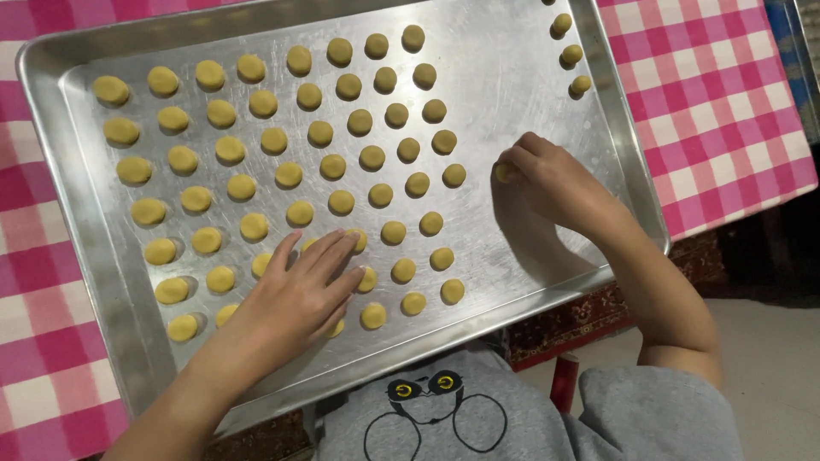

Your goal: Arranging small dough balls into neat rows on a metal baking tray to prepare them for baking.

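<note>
A wide metal baking tray [530,51] sits on the pink-checked tabletop [726,102], most of it filled with slanting rows of small yellow dough balls [320,133]. The right hand [547,179] is curled near the tray's right side, fingertips pinched on a single dough piece [505,173] resting on bare metal just right of the last full row. The left hand [299,294] lies flat and spread, palm down, over the balls at the tray's near edge, gripping nothing. Three more balls [571,54] sit at the tray's far right corner.
</note>
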